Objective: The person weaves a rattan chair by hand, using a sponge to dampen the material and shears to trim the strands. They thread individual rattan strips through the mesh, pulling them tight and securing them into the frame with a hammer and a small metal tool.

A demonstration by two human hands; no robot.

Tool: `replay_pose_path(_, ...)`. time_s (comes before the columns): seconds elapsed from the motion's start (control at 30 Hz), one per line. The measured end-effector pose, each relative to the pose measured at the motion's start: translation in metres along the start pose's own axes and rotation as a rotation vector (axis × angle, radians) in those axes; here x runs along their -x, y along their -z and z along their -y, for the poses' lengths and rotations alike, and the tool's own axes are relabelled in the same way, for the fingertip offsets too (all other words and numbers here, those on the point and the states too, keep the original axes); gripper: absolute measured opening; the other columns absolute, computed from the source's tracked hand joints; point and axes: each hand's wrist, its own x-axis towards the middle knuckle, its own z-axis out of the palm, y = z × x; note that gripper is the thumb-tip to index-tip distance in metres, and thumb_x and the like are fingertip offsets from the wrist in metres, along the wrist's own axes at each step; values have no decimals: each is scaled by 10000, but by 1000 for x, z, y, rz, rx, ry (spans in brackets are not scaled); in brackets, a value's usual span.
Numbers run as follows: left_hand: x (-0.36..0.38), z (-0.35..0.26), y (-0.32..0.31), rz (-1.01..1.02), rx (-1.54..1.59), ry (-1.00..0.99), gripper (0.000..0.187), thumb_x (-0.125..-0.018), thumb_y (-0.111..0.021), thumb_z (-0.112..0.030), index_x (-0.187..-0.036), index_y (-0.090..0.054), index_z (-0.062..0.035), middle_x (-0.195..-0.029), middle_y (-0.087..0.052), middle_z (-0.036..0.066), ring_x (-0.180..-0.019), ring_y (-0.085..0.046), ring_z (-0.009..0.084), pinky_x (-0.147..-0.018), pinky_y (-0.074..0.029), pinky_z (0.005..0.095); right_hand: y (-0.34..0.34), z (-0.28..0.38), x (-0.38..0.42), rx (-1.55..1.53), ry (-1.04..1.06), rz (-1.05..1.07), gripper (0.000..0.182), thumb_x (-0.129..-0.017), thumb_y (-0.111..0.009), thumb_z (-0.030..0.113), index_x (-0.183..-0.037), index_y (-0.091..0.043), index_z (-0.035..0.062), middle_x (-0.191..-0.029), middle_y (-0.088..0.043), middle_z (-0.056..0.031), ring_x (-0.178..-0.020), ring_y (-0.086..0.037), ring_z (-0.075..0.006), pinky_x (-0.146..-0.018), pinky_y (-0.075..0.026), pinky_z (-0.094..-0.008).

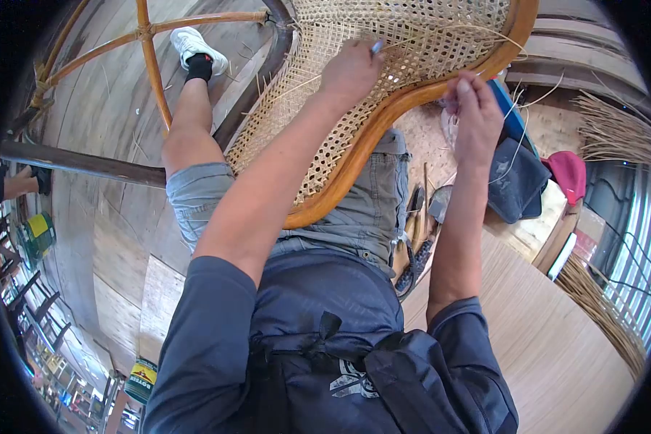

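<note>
A woven cane panel (427, 50) in a curved, varnished wooden frame (394, 108) lies across my lap. My left hand (353, 72) rests over the weave, fingers closed. A small blue-grey piece (377, 47) shows at its fingertips; whether it is a tool's end cannot be made out. Just outside the frame's edge, my right hand (476, 119) is closed in a pinch on a thin cane strand. A loose cane strand (510, 42) loops over the panel and the frame near that hand. More pale strand ends hang beside my right wrist.
Bundles of cane (622, 130) lie at the right. Nearby are a dark blue cloth item (517, 181), a red cap (566, 173) and hand tools (416, 224). Dark poles (87, 165) and a bent cane frame (148, 65) stand left. A green tin (142, 377) sits lower left.
</note>
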Motion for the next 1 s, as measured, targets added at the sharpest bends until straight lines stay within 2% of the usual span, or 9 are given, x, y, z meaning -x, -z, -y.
replay_pose_path(0.07, -10, -6, -7, 55, -9, 44, 372, -889, -509, -322, -1092, -571, -16, -910, -602, 250, -925, -572, 408, -813, -453, 464, -4, 13, -24, 44, 66, -11, 236, -891, -568, 109, -1090, -594, -16, -844, -640, -37, -697, -570, -76, -603, -450, -199)
replay_pose_path(0.17, -15, -13, 0, 137, 4, 100, 371, -875, -531, -326, -1081, -571, -21, -914, -618, 240, -908, -584, 406, -803, -460, 468, -10, 16, -52, -83, 36, 31, 228, -876, -596, 98, -1080, -595, -4, -860, -643, -44, -705, -581, -79, -593, -454, -198)
replay_pose_path(0.37, -16, 5, -9, 143, 113, 127, 345, -843, -568, -362, -894, -617, -25, -863, -634, 210, -840, -619, 368, -758, -479, 452, -13, 9, -66, -303, 149, 83, 166, -842, -654, 86, -984, -621, 8, -842, -654, -44, -711, -613, -93, -569, -456, -198)
replay_pose_path(0.47, -19, 11, -7, 197, 187, 147, 364, -839, -572, -390, -814, -635, -32, -773, -638, 190, -785, -624, 357, -732, -477, 441, -19, 5, -60, -259, 203, 31, 129, -846, -655, 89, -950, -639, 15, -825, -656, -35, -732, -621, -95, -603, -473, -204)
replay_pose_path(0.57, -23, 11, -4, 251, 258, 241, 364, -835, -576, -394, -800, -647, -39, -708, -628, 174, -745, -624, 342, -711, -473, 430, -28, 8, -36, 133, 302, 32, 109, -852, -655, 93, -929, -646, 16, -823, -657, -26, -754, -612, -86, -657, -480, -212)
replay_pose_path(0.6, -23, 11, -4, 246, 253, 238, 369, -833, -579, -403, -814, -649, -40, -713, -629, 171, -744, -625, 337, -711, -474, 427, -31, 1, -32, 186, 346, 33, 103, -858, -649, 93, -927, -649, 16, -815, -656, -17, -742, -591, -76, -695, -474, -212)
replay_pose_path(0.8, -22, 5, 2, 254, 253, 259, 430, -815, -597, -464, -893, -654, -45, -770, -648, 153, -764, -636, 316, -721, -480, 415, -34, 6, -36, 118, 336, 15, 111, -861, -642, 95, -919, -651, 1, -793, -652, -11, -726, -570, -68, -684, -458, -196)
replay_pose_path(0.9, -22, 11, -3, 227, 267, 268, 464, -805, -601, -493, -908, -654, -43, -801, -656, 158, -786, -642, 319, -731, -484, 419, -22, 33, -64, 349, 368, -112, 128, -877, -620, 113, -935, -653, 4, -787, -651, -18, -702, -567, -67, -646, -452, -194)
replay_pose_path(1.0, -29, 11, -6, 242, 209, 272, 477, -796, -606, -506, -875, -660, -39, -809, -659, 175, -801, -644, 329, -736, -487, 425, -9, 29, -90, 422, 444, -125, 152, -883, -620, 136, -956, -646, 6, -750, -661, -41, -674, -583, -80, -633, -481, -199)
